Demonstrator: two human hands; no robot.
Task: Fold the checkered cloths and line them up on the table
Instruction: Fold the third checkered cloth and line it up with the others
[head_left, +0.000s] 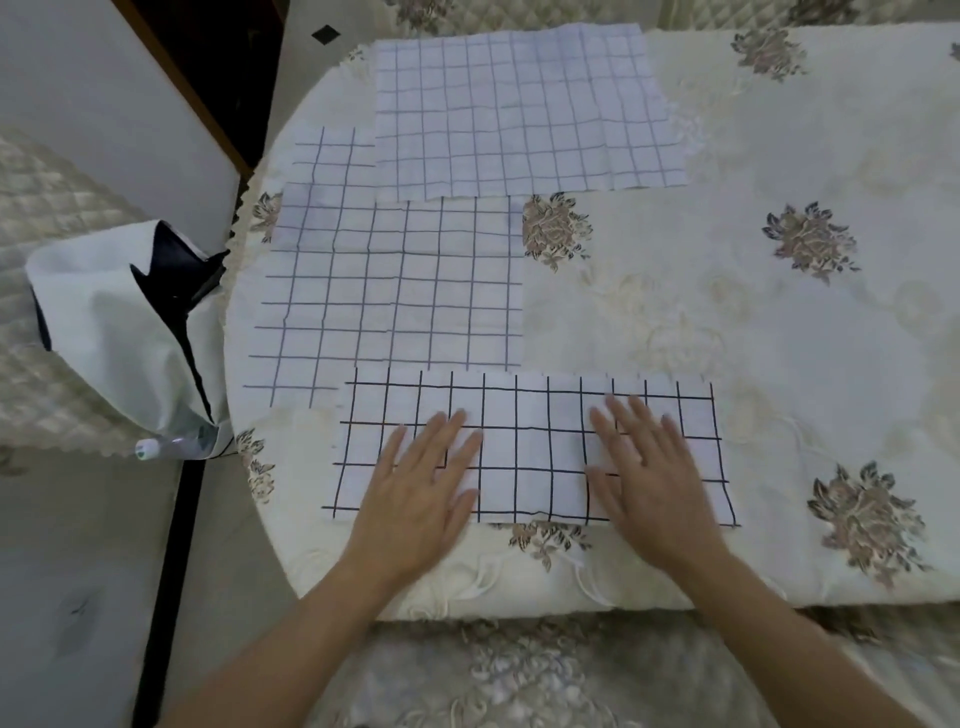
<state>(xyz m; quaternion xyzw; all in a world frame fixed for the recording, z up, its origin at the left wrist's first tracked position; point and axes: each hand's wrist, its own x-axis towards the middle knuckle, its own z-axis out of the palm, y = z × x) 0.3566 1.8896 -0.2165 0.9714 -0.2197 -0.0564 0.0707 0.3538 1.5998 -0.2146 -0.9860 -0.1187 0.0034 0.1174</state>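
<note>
1. The surface (727, 322) fills most of the view from where I stand. It is rounded at the left end and covered in a cream tablecloth scattered with brownish flower sprays.

2. The far cloth (524, 114) is the biggest of the checkered pieces. It is pale with thin dark grid lines and lies flat at the back edge. Its near left corner lies over the far right corner of the next cloth.

3. The middle cloth (389, 291) lies flat toward the left side, just in front of the far one. It has the same white-and-grid pattern, with a few faint creases.

4. The near cloth (530, 452) is a long narrow strip with bolder black lines. It sits close to the front edge, and its far edge lies over the near edge of the middle cloth.

5. A white bag (119, 322) with a dark lining slumps off the left end of the surface, its mouth gaping upward.

6. The left hand (421, 488) lies palm down on the left half of the near cloth. Its fingers are straight and spread, and it grips nothing.

7. The right hand (649, 478) lies the same way on the right half, flat and spread, pressing rather than holding.

8. A small white cap (145, 448) pokes out at the bottom of the bag.
</note>
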